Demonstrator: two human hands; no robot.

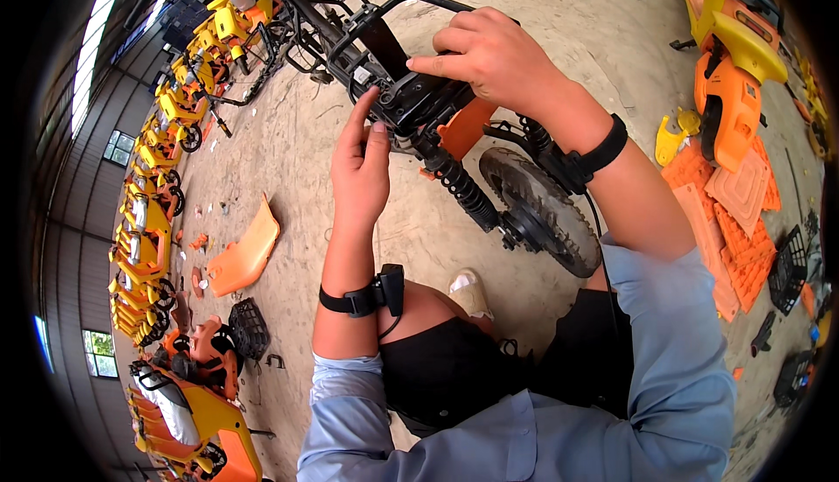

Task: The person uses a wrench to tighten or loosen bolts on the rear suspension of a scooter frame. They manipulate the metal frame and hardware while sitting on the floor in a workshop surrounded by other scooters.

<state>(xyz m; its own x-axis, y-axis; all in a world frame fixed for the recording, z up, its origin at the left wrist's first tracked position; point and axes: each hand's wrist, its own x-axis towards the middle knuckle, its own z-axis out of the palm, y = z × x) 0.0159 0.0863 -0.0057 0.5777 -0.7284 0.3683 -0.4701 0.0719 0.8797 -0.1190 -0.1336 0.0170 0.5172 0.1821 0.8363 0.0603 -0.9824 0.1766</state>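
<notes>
A stripped scooter rear frame (pixel 411 97) of black metal stands before me, its rear wheel (pixel 542 211) with knobbly tyre toward my right knee. Beside the frame's near left edge is my left hand (pixel 361 167), index finger and thumb stretched up and apart, nothing visible between them. Above the black box-like part of the frame is my right hand (pixel 498 58). Its index finger points left while the others curl in; whatever they may hold is hidden. A black shock absorber (pixel 463 185) and an orange panel (pixel 466 128) sit below the hands.
A loose orange panel (pixel 245 250) and a black basket (pixel 249 329) lie on the floor at left. Rows of yellow scooters (pixel 144 228) line that side. At right are a yellow-orange scooter (pixel 730 71) and a pile of orange panels (pixel 730 220).
</notes>
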